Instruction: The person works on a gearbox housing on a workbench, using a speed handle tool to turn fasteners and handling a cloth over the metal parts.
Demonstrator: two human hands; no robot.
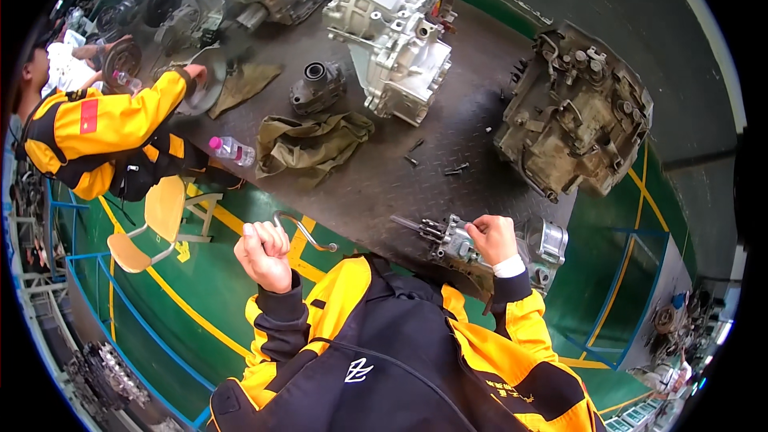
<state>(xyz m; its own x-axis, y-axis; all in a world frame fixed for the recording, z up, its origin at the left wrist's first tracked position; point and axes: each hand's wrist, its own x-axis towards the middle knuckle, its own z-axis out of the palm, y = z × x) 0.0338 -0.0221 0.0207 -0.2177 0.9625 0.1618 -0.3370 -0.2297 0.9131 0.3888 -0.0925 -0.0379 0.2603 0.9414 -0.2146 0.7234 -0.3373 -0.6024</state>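
Observation:
My left hand (266,258) is closed in a fist at the near side of the bench. From it sticks out a thin, S-bent metal tube (308,238), held over the floor. My right hand (495,240) is at the bench's near edge, its fingers curled with the thumb against them. It is over a silver metal assembly (457,242) with several protruding pins and a rod at its left end. Whatever lies inside the right fingers is hidden. Beside that hand, a round metal cylinder (549,242) forms the assembly's right end.
On the dark metal bench (384,184) are a silver gearbox housing (400,32), a dirty open housing (576,116), loose bolts (457,169), an olive cloth (312,144), a small casting (318,86) and a bottle (232,150). A co-worker (104,132) works at left, near a chair (164,208).

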